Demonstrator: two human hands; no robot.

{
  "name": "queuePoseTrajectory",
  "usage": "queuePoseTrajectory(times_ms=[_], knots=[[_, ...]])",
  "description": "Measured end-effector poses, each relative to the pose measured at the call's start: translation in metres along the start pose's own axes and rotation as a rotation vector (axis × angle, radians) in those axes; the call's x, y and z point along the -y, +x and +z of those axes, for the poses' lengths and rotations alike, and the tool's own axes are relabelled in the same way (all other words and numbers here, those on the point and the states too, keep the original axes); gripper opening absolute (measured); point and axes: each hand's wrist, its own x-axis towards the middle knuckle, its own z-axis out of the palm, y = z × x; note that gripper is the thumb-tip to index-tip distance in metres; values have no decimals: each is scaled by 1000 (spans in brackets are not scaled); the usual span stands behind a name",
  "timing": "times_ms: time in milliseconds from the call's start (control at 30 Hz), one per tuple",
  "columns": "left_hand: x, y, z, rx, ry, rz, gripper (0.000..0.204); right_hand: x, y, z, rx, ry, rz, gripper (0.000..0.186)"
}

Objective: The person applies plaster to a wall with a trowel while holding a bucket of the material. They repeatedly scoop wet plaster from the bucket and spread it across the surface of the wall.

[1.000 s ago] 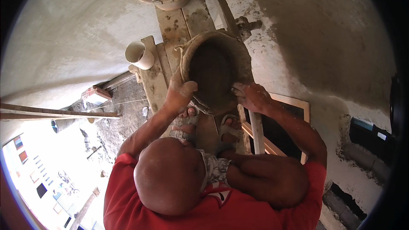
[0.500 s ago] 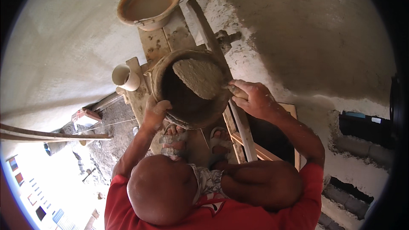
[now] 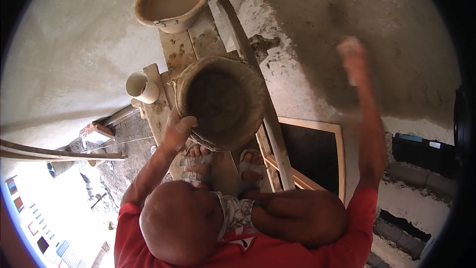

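Note:
My left hand (image 3: 179, 130) is closed on the near left rim of a mortar-caked bucket (image 3: 258, 114), thumb over the edge. The bucket tilts toward me and its inside is dark. My right hand (image 3: 354, 62), smeared by motion, is raised at the right before the grey plastered wall (image 3: 406, 34). Its fingers are wrapped round the trowel handle (image 3: 350, 44); the blade cannot be made out clearly against the wall.
Wooden planks (image 3: 178, 52) carry an orange-rimmed basin of cloudy water (image 3: 171, 2) and a whitish cup (image 3: 142, 88). A slanting timber (image 3: 243, 34) runs right of the bucket. Below it stands a wood-framed opening (image 3: 317, 154). My sandalled feet (image 3: 198, 164) are on the planks; the ground lies lower at left.
My right hand has swung from the bucket up and right to the wall. The mortar-loaded trowel has left the bucket's mouth. My left hand keeps its grip on the rim.

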Motion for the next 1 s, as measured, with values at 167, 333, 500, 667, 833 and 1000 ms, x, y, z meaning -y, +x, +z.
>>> queuePoseTrajectory(times_ms=[167,333,500,667,833,1000], knots=[[4,-9,-7,-48,-26,-18,25,97,-57,-56,-2,0,119,45],[-5,-5,15,-16,-3,22,21,111,-145,17,417,4,-475,41],[-31,-6,34,67,83,36,30,129,-180,75,402,-365,-439,35],[-10,6,43,124,-79,-26,41,120,-188,96,740,-347,-381,38],[1,9,43,163,-101,-12,45,102,-214,120,957,-227,-398,33],[-18,15,33,214,-20,-99,51,88,-241,129,626,269,-350,41]])
